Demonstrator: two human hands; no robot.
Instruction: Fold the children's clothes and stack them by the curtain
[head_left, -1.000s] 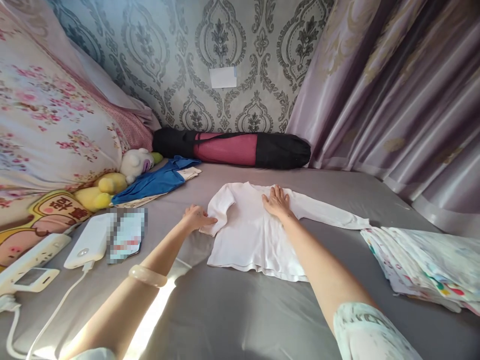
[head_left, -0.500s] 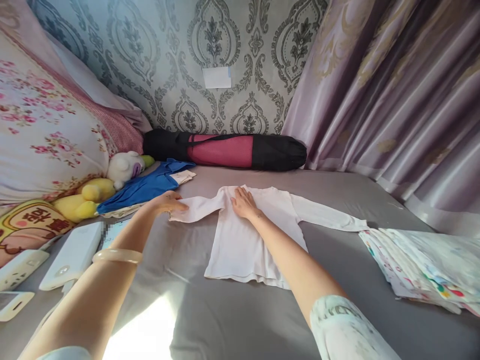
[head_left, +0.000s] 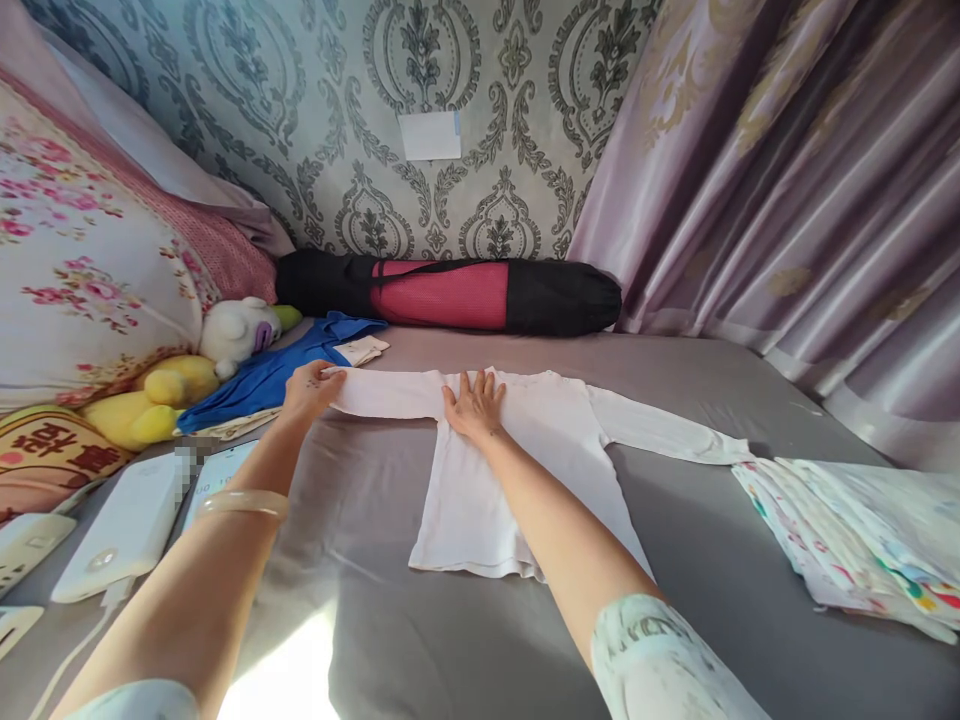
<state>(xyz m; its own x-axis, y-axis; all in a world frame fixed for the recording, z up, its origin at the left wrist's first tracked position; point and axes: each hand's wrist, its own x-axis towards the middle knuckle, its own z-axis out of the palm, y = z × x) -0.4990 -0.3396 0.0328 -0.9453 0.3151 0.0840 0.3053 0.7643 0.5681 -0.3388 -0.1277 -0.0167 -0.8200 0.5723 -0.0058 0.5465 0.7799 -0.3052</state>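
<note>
A small white long-sleeved shirt (head_left: 517,470) lies spread flat on the grey bed sheet (head_left: 465,620), both sleeves stretched out sideways. My left hand (head_left: 311,388) pinches the cuff of the shirt's left sleeve, pulled out straight toward the blue garment. My right hand (head_left: 474,405) lies flat with fingers spread on the shirt's left shoulder, pressing it down. A pale bangle (head_left: 241,503) sits on my left wrist.
A stack of patterned folded cloths (head_left: 862,540) lies at the right. A blue garment (head_left: 277,372), a plush toy (head_left: 195,370), floral pillows (head_left: 82,270) and white power banks (head_left: 120,525) sit at the left. A black and red rolled bag (head_left: 450,293) lies against the wall. Curtains (head_left: 787,180) hang at the right.
My left hand has drawn the bent sleeve out to the left until it lies straight. My right hand slid from the shirt's collar to its left shoulder.
</note>
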